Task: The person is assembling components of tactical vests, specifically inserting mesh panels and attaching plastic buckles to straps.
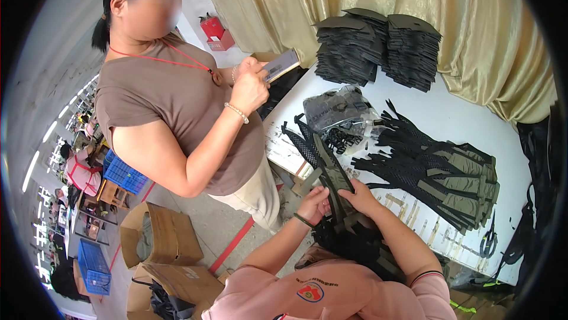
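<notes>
In the head view, the left hand (312, 203) and the right hand (358, 196) are both closing their grip on an olive and black webbing strap piece (334, 173), holding it over the near edge of the white desk (449, 120). A pile of matching strap pieces (449, 175) is lying just to the right on the desk, with stacks of black fabric parts (378, 48) sitting farther back. A person in a brown shirt (177, 101) is standing to the left, holding a phone (280, 64).
</notes>
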Demonstrator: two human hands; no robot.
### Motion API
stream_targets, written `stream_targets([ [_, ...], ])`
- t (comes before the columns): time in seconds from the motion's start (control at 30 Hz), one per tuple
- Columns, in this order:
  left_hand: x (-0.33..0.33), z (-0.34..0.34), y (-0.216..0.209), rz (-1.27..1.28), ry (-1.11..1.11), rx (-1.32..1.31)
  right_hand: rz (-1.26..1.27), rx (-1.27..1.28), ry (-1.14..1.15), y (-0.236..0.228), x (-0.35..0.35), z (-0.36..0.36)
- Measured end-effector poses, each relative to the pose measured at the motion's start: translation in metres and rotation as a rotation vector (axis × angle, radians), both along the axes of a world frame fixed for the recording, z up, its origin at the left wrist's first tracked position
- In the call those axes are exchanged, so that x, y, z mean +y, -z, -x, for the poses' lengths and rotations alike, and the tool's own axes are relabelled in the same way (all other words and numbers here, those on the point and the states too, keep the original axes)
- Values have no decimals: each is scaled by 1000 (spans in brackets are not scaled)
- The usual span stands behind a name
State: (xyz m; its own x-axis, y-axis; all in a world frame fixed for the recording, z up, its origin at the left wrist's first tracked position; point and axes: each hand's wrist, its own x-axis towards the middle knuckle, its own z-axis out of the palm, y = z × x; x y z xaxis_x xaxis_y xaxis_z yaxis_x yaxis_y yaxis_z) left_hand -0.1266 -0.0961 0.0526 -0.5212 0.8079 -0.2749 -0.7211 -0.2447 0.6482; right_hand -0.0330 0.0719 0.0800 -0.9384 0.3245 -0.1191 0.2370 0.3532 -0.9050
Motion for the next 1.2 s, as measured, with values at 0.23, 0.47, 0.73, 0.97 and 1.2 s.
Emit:
stream_targets([
  [0.23, 16, 7, -59, -171, -155, -180, -58, 55, -375, -102, 9, -69],
  [0.47, -13, 10, -44, -133, -193, -142, -136, -276, -343, -131, 68, -223],
  [0.73, -45, -20, -8, 489, 130, 42, -291, -790, -139, -103, 71, -303],
  [0.97, 35, -13, -40, 296, 35, 785, -761, 93, 323, -64, 119, -195],
  [1.2, 126, -38, -33, 266, 561, 598, -926, -88, 356, -31, 141, -143],
])
